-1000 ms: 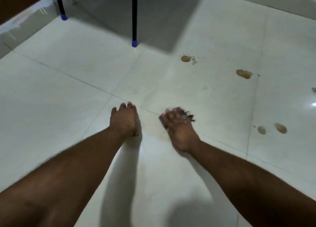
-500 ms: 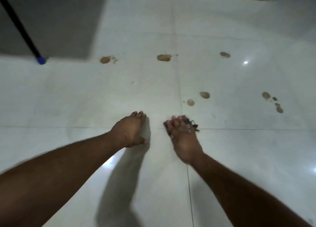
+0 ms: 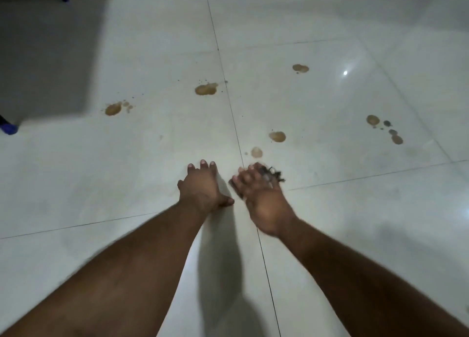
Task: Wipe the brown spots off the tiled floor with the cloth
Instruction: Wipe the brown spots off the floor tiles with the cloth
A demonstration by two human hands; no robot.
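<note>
The cloth (image 3: 269,175) is a small dark rag, likely soft and light, best pressed flat under the palm. The right hand (image 3: 264,197) grips it on the tiled floor (image 3: 330,209), just short of the nearest brown spot (image 3: 256,152). The left hand (image 3: 201,187) lies open and flat beside it. Most of the cloth is hidden and blurred.

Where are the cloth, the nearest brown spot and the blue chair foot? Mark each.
cloth (image 3: 269,175), head view, frayed dark edge past the fingers
nearest brown spot (image 3: 256,152), head view, centre
blue chair foot (image 3: 9,129), head view, cap
</note>
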